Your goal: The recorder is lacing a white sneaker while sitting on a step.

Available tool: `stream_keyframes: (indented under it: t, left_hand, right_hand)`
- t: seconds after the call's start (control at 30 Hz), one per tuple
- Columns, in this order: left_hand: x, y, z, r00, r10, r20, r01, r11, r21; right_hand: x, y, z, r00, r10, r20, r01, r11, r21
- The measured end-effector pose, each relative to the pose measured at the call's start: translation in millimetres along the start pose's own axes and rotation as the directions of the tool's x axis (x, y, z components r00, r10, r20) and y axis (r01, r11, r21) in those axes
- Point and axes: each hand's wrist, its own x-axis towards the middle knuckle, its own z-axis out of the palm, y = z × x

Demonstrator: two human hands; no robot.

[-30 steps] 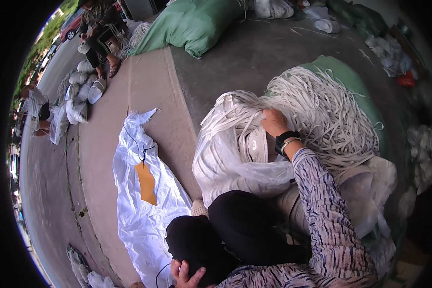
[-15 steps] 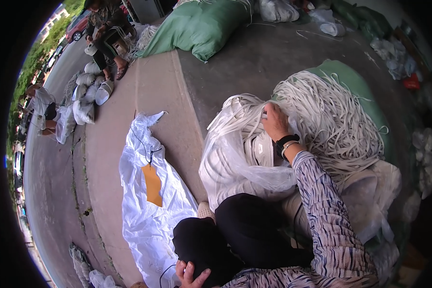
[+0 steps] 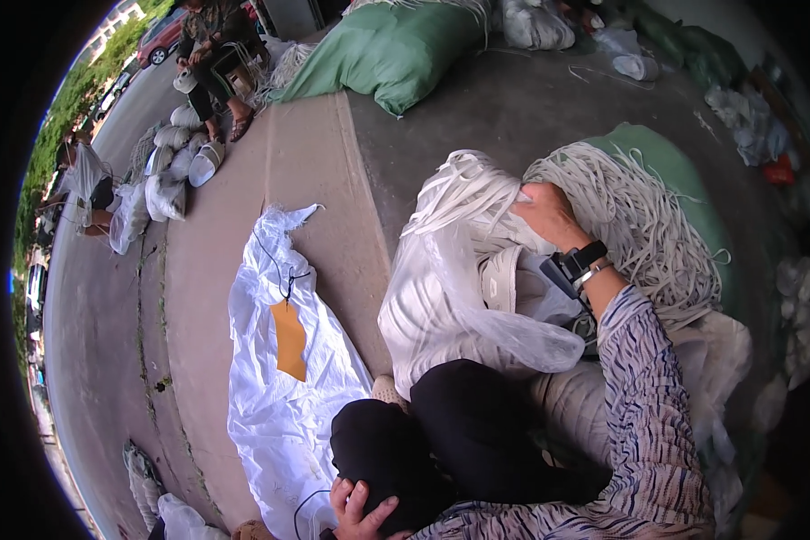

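My right hand [image 3: 547, 214] is closed on off-white flat straps [image 3: 466, 193], its fingertips at the edge of the bunch. Those straps lie over the top of a bulging clear plastic bag [image 3: 517, 333]. Rolled off-white webbing [image 3: 499, 277] shows inside the bag below my wrist. Beside the hand, a large loose heap of similar straps [image 3: 625, 229] rests on a green woven sack [image 3: 693, 180]. My left hand [image 3: 362, 508] lies on my black-clad knee with its fingers apart and holds nothing.
A white woven sack [image 3: 261, 405] with an orange-yellow tag [image 3: 288, 342] lies flat on the left. Farther off, a full green sack [image 3: 405, 58] stands near a seated person [image 3: 211, 54] at work. Several stuffed bags [image 3: 166, 171] sit by that person's feet.
My right hand has moved slightly right and toward me. The straps over the bag now stand higher in a bunch, and the bag's clear plastic flap has shifted right.
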Motion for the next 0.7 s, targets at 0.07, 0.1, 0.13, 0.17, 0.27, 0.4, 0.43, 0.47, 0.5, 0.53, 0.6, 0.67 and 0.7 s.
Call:
stream_keyframes:
  t: [0.07, 0.1, 0.13, 0.17, 0.27, 0.4, 0.43, 0.47, 0.5, 0.53, 0.6, 0.67, 0.7]
  left_hand:
    - [0, 0, -1, 0.999, -0.004, 0.039, 0.004, 1.000, 0.016]
    - [0, 0, -2, 0.997, -0.004, 0.077, 0.001, 0.999, 0.037]
    - [1, 0, 0, 0.998, -0.018, 0.061, 0.018, 1.000, 0.011]
    - [2, 0, -1, 0.998, -0.007, 0.060, 0.007, 1.000, 0.009]
    - [8, 3, 2, 1.000, 0.002, 0.026, -0.002, 1.000, -0.005]
    - [14, 10, 5, 1.000, -0.009, -0.001, 0.009, 0.999, -0.031]
    - [14, 12, 5, 1.000, 0.007, -0.007, -0.007, 1.000, -0.030]
    - [16, 14, 4, 1.000, 0.018, 0.005, -0.018, 0.999, -0.033]
    - [18, 16, 4, 0.999, 0.039, -0.015, -0.039, 0.999, -0.031]
    - [21, 18, 3, 0.999, 0.041, -0.030, -0.042, 0.998, -0.042]
    - [28, 22, -1, 0.996, 0.078, -0.051, -0.080, 0.996, -0.038]
    - [35, 28, -9, 0.996, 0.089, -0.021, -0.089, 0.996, -0.016]
    - [39, 32, -13, 0.993, 0.121, 0.014, -0.121, 0.993, 0.002]
  right_hand:
    - [-22, -5, -33, 0.997, -0.068, 0.026, 0.063, 0.986, 0.156]
    - [-31, -5, -49, 0.990, -0.139, 0.020, 0.127, 0.948, 0.292]
    - [-39, -4, -64, 0.981, -0.138, 0.136, 0.047, 0.852, 0.522]
    - [-47, -3, -72, 0.982, -0.109, 0.153, 0.017, 0.861, 0.508]
    - [-76, 9, -79, 0.872, -0.037, 0.488, -0.462, 0.265, 0.846]
    - [-159, 23, -49, 0.532, 0.262, 0.805, -0.794, -0.175, 0.582]
    - [-186, 25, -50, 0.555, 0.302, 0.775, -0.793, -0.089, 0.603]
    - [-200, 24, -53, 0.586, 0.203, 0.784, -0.763, -0.187, 0.619]
    - [-213, 21, -61, 0.573, 0.272, 0.773, -0.724, -0.274, 0.633]
    - [-221, 15, -73, 0.609, 0.192, 0.770, -0.716, -0.286, 0.637]
    - [-232, -5, -103, 0.737, 0.186, 0.650, -0.623, -0.186, 0.759]
    - [-250, -31, -136, 0.787, 0.033, 0.616, -0.589, -0.253, 0.767]
    - [-257, -46, -147, 0.784, -0.014, 0.621, -0.586, -0.346, 0.732]
